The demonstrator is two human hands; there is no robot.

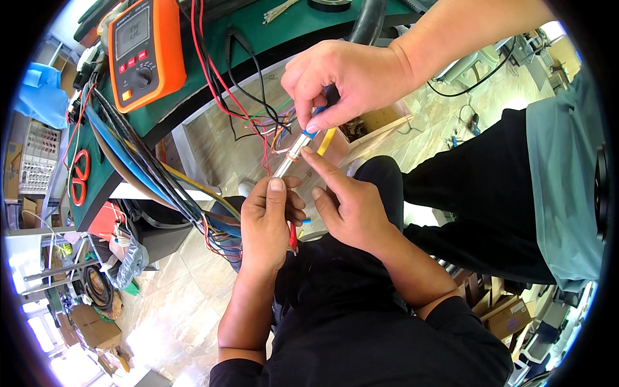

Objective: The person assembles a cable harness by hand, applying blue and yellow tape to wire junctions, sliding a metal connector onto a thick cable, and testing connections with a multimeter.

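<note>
A slim silver metal cylinder, like a cable connector, with an orange ring round its middle, slants upward over my lap. My left hand pinches its lower end between thumb and fingers. My right hand holds nothing; its index finger points at the orange ring, at or very near it, and the thumb stands apart. Another person's hand reaches in from the upper right and pinches the blue upper end of the cylinder. A red clip hangs just below my left hand. Thin coloured wires lie behind the cylinder.
An orange multimeter rests on the green bench, with red-handled scissors at the bench's left edge. A thick cable bundle runs down toward my left arm. The other person stands close at right; a wooden box is beyond.
</note>
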